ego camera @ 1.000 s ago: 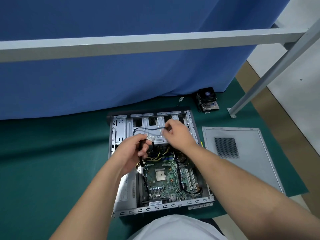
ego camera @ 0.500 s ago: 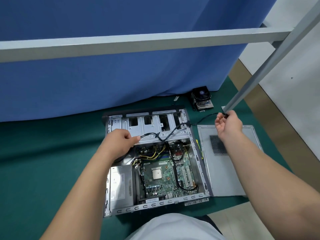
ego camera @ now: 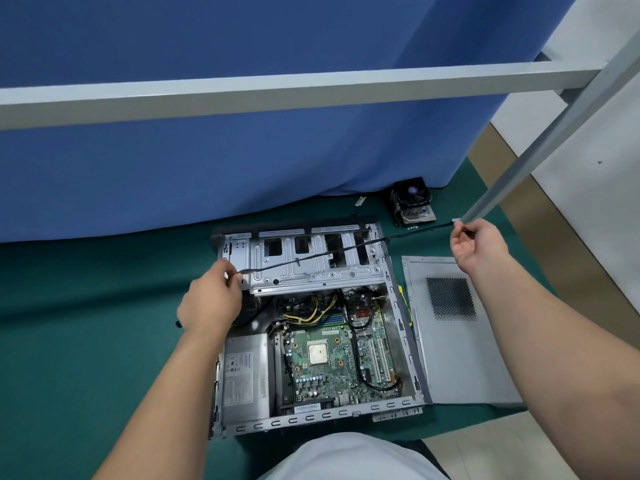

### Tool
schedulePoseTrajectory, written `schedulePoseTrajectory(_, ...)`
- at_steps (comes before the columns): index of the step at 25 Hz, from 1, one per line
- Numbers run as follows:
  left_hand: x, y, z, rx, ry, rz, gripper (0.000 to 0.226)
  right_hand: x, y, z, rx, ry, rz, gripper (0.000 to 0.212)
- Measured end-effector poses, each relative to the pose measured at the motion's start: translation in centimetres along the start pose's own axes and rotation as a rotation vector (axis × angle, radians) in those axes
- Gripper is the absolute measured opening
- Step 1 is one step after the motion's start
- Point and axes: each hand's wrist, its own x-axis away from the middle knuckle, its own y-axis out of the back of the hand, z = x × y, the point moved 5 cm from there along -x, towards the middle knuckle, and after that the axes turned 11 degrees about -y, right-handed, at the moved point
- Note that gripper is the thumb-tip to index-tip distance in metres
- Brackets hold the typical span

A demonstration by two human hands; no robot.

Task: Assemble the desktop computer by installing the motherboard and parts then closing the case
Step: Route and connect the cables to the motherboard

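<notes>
The open grey computer case (ego camera: 403, 327) lies on a green mat. Inside sit the green motherboard (ego camera: 332, 362) with its bare CPU and the silver power supply (ego camera: 244, 379). A thin black cable (ego camera: 311, 256) is stretched taut across the drive cage (ego camera: 311, 268). My left hand (ego camera: 211, 299) pinches one end of the cable at the cage's left edge. My right hand (ego camera: 479, 242) pinches the other end, with its small connector, up beyond the case's right side.
The case's side panel (ego camera: 453, 341) with a mesh vent lies flat right of the case. A CPU cooler with fan (ego camera: 412, 202) stands by the blue curtain at the back. A grey metal frame bar (ego camera: 311, 84) crosses overhead, and its slanted leg (ego camera: 540, 140) comes down by my right hand.
My right hand has pulled the cable end from over the drive cage out to the right, straightening the cable. My left hand shifted left and holds the other end.
</notes>
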Motion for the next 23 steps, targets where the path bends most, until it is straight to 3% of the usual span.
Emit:
schedulePoseTrajectory(5,-0.5,-0.6,1.2,0.312,0.015,-0.012,0.012,0.1,-2.9,-1.7,0.024,-0.056,0.182,0.015)
schedulePoseTrajectory(10,-0.6,-1.6,1.4,1.084,0.226,0.064,0.019,0.1,-8.1,-4.5,0.045,-0.14,0.357,0.019)
schedulePoseTrajectory(15,-0.9,-2.7,-1.7,1.622,0.343,0.12,0.022,1.1,-13.3,-10.2,0.345,-0.153,0.358,0.027)
schedulePoseTrajectory(20,-1.6,-4.1,-4.4,1.747,0.418,0.188,0.024,1.8,-14.6,-15.4,0.842,-0.137,0.273,0.034)
schedulePoseTrajectory(23,-1.8,-4.5,-5.5,1.765,0.427,0.234,0.022,1.9,-14.2,-16.9,1.144,-0.088,0.269,0.048)
